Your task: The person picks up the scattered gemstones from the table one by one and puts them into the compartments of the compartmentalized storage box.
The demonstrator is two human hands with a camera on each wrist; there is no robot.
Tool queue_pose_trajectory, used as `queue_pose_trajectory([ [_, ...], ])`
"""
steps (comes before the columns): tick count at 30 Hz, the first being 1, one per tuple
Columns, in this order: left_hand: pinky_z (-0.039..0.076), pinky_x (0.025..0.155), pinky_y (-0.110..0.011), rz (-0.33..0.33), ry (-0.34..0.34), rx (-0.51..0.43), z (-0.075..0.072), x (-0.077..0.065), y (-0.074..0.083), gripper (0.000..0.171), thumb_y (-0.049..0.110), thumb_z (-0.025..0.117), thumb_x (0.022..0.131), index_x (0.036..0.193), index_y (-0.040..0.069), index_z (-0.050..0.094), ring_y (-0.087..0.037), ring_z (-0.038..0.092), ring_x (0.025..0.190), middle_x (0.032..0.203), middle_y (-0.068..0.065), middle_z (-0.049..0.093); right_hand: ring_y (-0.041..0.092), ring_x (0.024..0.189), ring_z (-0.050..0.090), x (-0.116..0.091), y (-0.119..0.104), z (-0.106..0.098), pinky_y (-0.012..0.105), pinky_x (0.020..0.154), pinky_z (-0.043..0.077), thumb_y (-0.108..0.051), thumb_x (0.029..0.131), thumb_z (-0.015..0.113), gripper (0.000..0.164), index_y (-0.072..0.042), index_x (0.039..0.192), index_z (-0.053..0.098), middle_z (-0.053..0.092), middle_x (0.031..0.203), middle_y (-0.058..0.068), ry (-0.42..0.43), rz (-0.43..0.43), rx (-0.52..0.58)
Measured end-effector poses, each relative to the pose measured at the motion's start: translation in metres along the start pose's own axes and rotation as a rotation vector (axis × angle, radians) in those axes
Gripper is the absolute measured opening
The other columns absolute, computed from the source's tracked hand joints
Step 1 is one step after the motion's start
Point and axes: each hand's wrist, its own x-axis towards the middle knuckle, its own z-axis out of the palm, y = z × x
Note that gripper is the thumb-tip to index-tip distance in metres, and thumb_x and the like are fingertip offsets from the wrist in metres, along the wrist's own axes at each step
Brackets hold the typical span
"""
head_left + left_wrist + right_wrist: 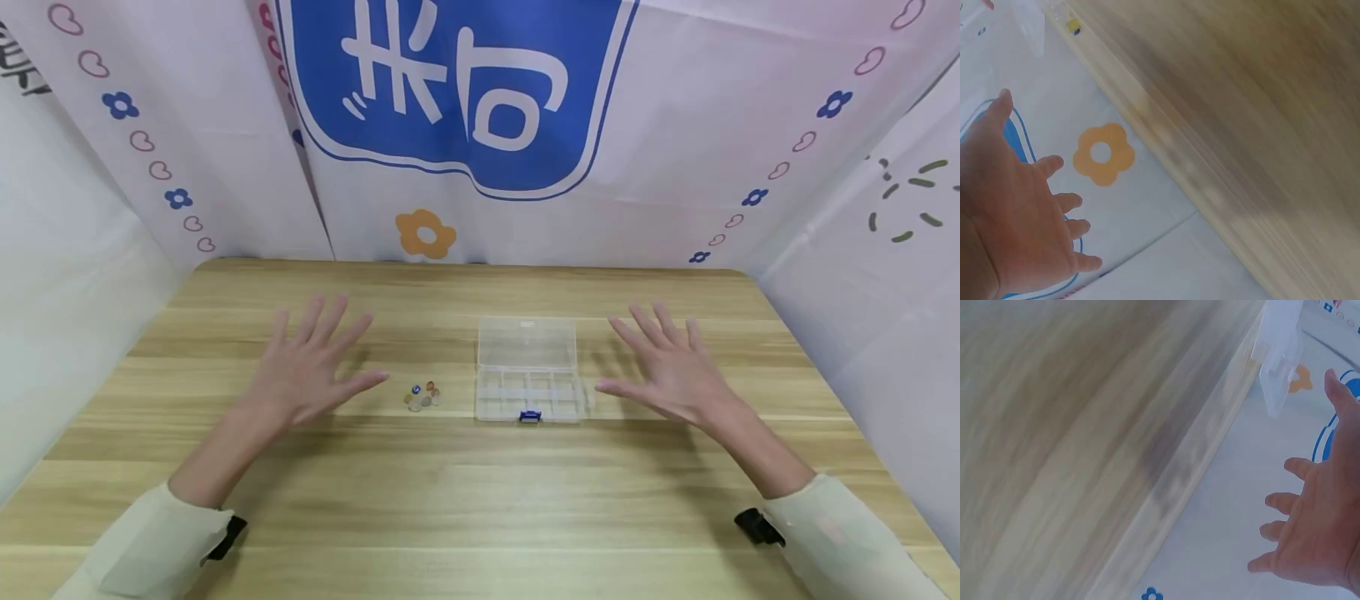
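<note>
From my station I have both hands over the bench [480,500], and neither holds anything. On the left hand [311,367] the fingers are spread, thumb out toward a loose cluster of small pieces [427,401] midway between the bench's left and right edges. The right hand [671,371] has its fingers spread too, its thumb just beside a clear divided box [527,393]. That box sits right of the pieces, its lid [527,343] open toward the far edge and its blue clasp [530,416] facing the near edge.

I'd call this the stage ahead of any contact. As I judge it, picking from here calls for bringing the left hand in and closing thumb and fingertip finely on one piece; the right could steady the box, which looks light enough to slide.
</note>
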Motion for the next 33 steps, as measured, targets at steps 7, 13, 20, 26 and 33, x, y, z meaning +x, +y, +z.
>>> queue_pose_trajectory([
  [7, 0.002, 0.121, -0.069, 0.056, -0.05, -0.004, 0.001, 0.003, 0.013, 0.085, 0.07, 0.045, 0.1, 0.164, 0.016, 0.029, -0.044, 0.006, 0.157, 0.172, -0.019, 0.011, 0.049, 0.154, 0.018, 0.005, -0.013, 0.009, 0.073, 0.119, 0.011, -0.064, 0.091, 0.067, 0.089, -0.012, 0.158, 0.042, 0.032, 0.165, 0.023, 0.019, -0.102, 0.048],
  [13, 0.008, 0.121, -0.069, 0.086, -0.06, -0.05, 0.003, 0.007, 0.021, 0.081, 0.064, 0.049, 0.102, 0.163, 0.015, 0.031, -0.045, 0.015, 0.155, 0.169, -0.021, 0.019, 0.049, 0.139, 0.045, 0.01, -0.019, 0.016, 0.071, 0.11, 0.034, -0.055, 0.088, 0.076, 0.081, -0.009, 0.151, 0.053, 0.051, 0.151, 0.024, 0.054, -0.179, 0.157],
  [20, 0.024, 0.117, -0.07, 0.127, -0.051, -0.082, 0.007, 0.012, 0.025, 0.077, 0.056, 0.059, 0.101, 0.16, 0.012, 0.038, -0.048, 0.029, 0.15, 0.163, -0.025, 0.033, 0.039, 0.121, 0.062, 0.015, -0.021, 0.02, 0.064, 0.102, 0.046, -0.041, 0.08, 0.089, 0.075, -0.005, 0.14, 0.062, 0.066, 0.134, 0.019, 0.017, -0.208, 0.398],
  [26, 0.029, 0.113, -0.071, 0.139, -0.069, -0.127, 0.007, 0.017, 0.028, 0.077, 0.054, 0.062, 0.1, 0.16, 0.012, 0.039, -0.05, 0.036, 0.146, 0.16, -0.026, 0.039, 0.029, 0.107, 0.064, 0.021, -0.018, 0.025, 0.053, 0.097, 0.052, -0.033, 0.075, 0.094, 0.074, -0.003, 0.136, 0.065, 0.07, 0.113, 0.011, -0.027, -0.19, 0.468],
  [33, 0.033, 0.11, -0.072, 0.151, -0.072, -0.149, 0.007, 0.02, 0.03, 0.077, 0.055, 0.062, 0.1, 0.159, 0.011, 0.041, -0.05, 0.04, 0.143, 0.158, -0.027, 0.041, 0.024, 0.098, 0.061, 0.025, -0.016, 0.028, 0.042, 0.088, 0.051, -0.027, 0.076, 0.094, 0.067, -0.004, 0.131, 0.066, 0.067, 0.103, 0.006, -0.096, -0.174, 0.533],
])
